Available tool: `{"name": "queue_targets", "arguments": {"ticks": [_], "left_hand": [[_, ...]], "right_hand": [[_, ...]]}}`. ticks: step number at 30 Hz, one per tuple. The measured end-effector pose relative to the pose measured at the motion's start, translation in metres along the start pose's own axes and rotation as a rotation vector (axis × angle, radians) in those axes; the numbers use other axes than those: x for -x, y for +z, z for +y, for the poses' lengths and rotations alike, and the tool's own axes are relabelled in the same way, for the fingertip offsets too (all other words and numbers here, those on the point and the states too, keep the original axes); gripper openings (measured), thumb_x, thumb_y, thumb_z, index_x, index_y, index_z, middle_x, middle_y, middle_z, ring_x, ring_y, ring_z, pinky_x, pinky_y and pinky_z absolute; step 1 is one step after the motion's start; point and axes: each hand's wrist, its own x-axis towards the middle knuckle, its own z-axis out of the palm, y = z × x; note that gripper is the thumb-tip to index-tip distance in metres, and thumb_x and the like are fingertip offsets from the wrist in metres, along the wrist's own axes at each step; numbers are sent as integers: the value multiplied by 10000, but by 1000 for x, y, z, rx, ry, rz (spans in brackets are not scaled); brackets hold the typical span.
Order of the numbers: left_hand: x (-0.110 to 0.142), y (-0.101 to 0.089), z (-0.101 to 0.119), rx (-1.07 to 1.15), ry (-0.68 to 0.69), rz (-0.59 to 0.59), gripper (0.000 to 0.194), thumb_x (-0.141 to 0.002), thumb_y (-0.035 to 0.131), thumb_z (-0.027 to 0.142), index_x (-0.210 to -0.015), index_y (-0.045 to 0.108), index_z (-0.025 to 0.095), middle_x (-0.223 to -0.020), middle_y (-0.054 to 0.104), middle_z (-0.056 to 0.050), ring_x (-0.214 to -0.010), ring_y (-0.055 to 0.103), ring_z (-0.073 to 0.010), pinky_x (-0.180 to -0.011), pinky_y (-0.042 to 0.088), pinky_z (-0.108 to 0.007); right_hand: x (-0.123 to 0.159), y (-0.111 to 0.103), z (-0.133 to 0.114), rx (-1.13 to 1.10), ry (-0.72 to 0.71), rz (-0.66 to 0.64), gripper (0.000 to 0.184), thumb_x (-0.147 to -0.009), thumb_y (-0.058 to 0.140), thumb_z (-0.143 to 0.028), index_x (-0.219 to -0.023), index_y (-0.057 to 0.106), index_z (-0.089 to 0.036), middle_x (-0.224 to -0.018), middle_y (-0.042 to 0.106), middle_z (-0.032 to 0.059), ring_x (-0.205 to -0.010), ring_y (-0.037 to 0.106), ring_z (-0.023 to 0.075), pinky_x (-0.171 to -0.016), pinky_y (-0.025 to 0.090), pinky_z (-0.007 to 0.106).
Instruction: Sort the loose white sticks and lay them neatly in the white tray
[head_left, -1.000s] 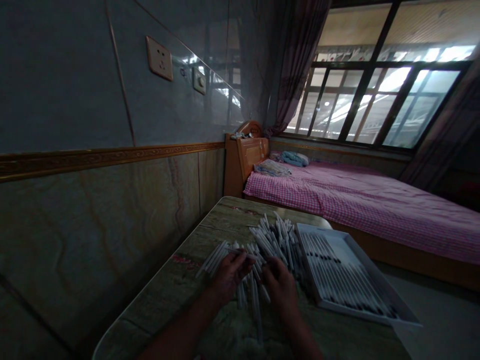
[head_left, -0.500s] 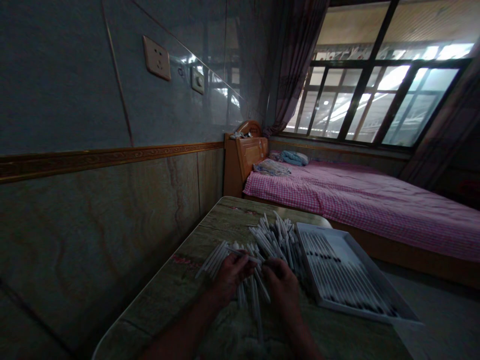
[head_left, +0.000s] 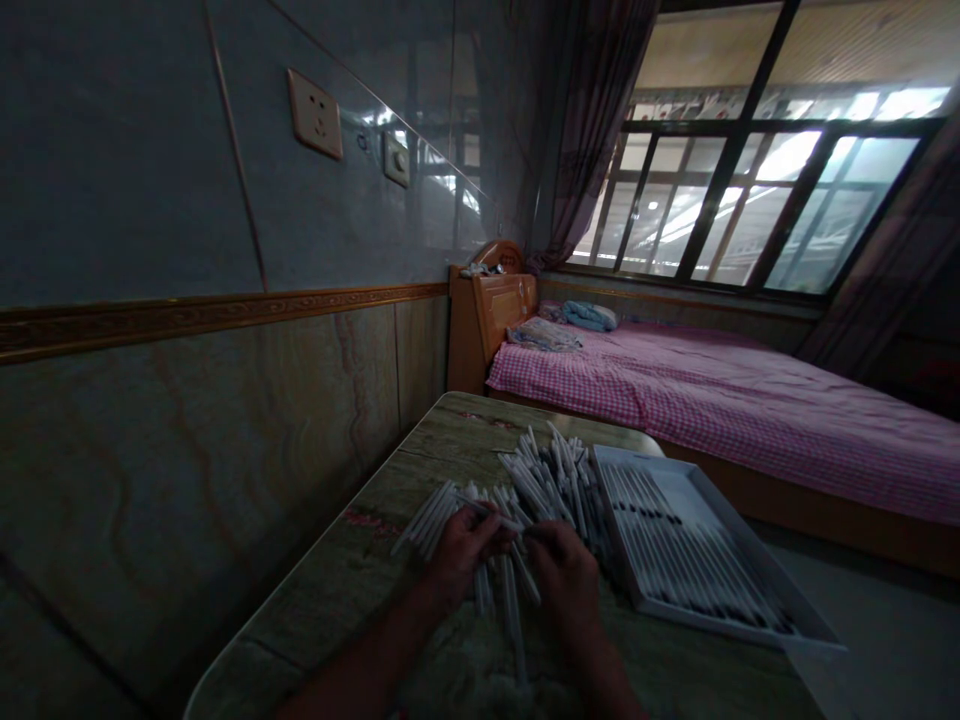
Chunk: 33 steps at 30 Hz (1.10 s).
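My left hand (head_left: 466,550) is closed on a slim white pen-like tube (head_left: 495,513), which slants down towards the right. At the tube's right end my right hand (head_left: 566,572) is closed in a pinch; a small dark piece shows by its fingertips, too dim to name. Under and around the hands lie loose white tubes (head_left: 429,520), several poking out below the fingers. Just behind is a bigger heap of pale sticks (head_left: 547,475). To the right a shallow white tray (head_left: 686,470) holds rows of white sticks with dark ends.
Everything lies on a table (head_left: 315,620) with a stone-like pattern and a rounded pale edge. A tiled wall (head_left: 330,400) runs along the left. Beyond the table stands a bed (head_left: 675,400) with a pink checked cover and wooden headboard (head_left: 487,310), below a window (head_left: 720,200).
Both hands stay in nearly the same place on the tube. The right fingers have shifted slightly at its end; the tray and heaps look unchanged.
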Motion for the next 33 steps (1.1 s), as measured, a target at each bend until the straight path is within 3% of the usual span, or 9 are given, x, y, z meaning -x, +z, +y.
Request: {"name": "queue_targets", "arguments": {"ticks": [3,5,11,15,21,28,33], "left_hand": [[1,1,1,-5,13,14,429,-536,839,392,-800,597,155,-718,694,-14,-672,686,-177,-617,530,-272],[2,2,1,-4,24,26,419,-544,835,392,-794,597,154,-714,694,-16,-667,686,-175,-619,526,-270],[5,5,-3,-57,70,8,372,-582,811,395,-777,609,151,-699,697,-24,-677,689,-191,-622,532,-283],[6,6,-5,-82,89,9,366,-582,809,387,-784,613,151,-688,695,-21,-649,685,-187,-611,537,-285],[5,6,-5,-59,70,33,388,-570,815,390,-782,602,145,-687,691,-19,-646,685,-188,-604,540,-288],[6,8,-8,-93,64,6,384,-587,809,388,-800,601,146,-694,696,-28,-648,686,-193,-604,536,-294],[3,4,-8,-84,79,29,391,-597,798,420,-801,605,149,-713,703,-34,-679,692,-197,-637,542,-302]], "right_hand": [[-1,0,-2,7,105,8,155,-761,598,-308,-830,675,-193,-773,698,26,-726,640,190,-651,482,261],[-1,0,-4,63,88,-5,159,-784,581,-314,-846,663,-193,-781,697,28,-718,640,189,-645,478,262],[4,3,9,422,-246,-16,299,-919,374,-288,-712,580,-224,-660,595,24,-579,553,158,-538,393,258],[6,3,19,539,-384,-7,345,-930,286,-225,-784,598,-213,-679,602,55,-557,530,172,-496,350,275],[3,2,9,378,-198,-84,269,-953,343,-284,-763,529,-239,-678,586,0,-597,562,151,-551,423,249],[5,1,20,483,-333,-57,279,-902,354,-223,-754,590,-225,-662,608,33,-560,548,170,-501,366,273],[5,2,13,342,-150,-63,240,-929,401,-305,-741,533,-237,-637,576,-27,-561,550,139,-525,385,237]]}}
